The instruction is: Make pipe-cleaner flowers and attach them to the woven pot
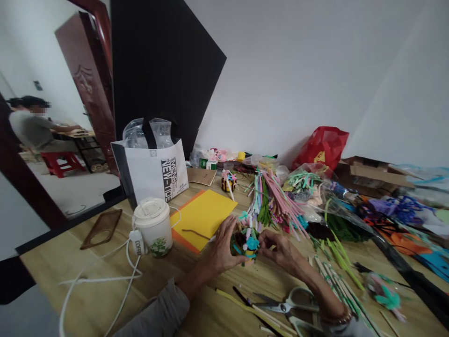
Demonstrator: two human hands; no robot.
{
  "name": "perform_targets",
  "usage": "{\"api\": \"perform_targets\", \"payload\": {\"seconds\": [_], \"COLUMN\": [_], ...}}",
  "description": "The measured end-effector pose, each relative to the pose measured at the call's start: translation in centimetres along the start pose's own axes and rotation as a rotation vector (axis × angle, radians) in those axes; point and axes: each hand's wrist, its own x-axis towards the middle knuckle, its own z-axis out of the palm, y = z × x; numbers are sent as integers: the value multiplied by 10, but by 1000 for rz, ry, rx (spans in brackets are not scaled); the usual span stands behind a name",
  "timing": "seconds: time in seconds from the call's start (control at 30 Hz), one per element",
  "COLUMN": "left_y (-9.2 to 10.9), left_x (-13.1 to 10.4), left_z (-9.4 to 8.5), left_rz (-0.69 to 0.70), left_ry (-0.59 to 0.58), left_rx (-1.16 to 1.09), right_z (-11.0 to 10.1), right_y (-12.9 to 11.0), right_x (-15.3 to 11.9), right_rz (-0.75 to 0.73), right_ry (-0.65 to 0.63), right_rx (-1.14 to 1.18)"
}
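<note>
So the small, round, fuzzy craft piece (251,244) I'm holding mid-frame mixes turquoise, pink and yellow. My cloth sleeve (159,309), lower left, is plain grey. Left of centre: a flat, bright yellow paper sheet (210,210), then a lidded white cup (152,227) with green leaf print. Right side, a red gift bag (322,142) with a gold motif. Wooden tabletop (201,304)'s tan, streaky grain.
</note>
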Motion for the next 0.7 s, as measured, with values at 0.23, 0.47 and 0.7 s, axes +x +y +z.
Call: {"api": "perform_targets", "payload": {"seconds": [0.23,0.47,0.7], "left_y": [-4,-10,-8], "left_x": [-3,-4,-3], "left_z": [0,3,2], "left_rz": [-32,-8,16], "left_ry": [-16,-4,-16], "left_rx": [21,34,17], "right_z": [3,12,18], "right_y": [7,16,17], "right_x": [-1,-4,-2], "right_rz": [-6,11,60], "right_ry": [90,121,-12], "right_rx": [-33,-61,18]}}
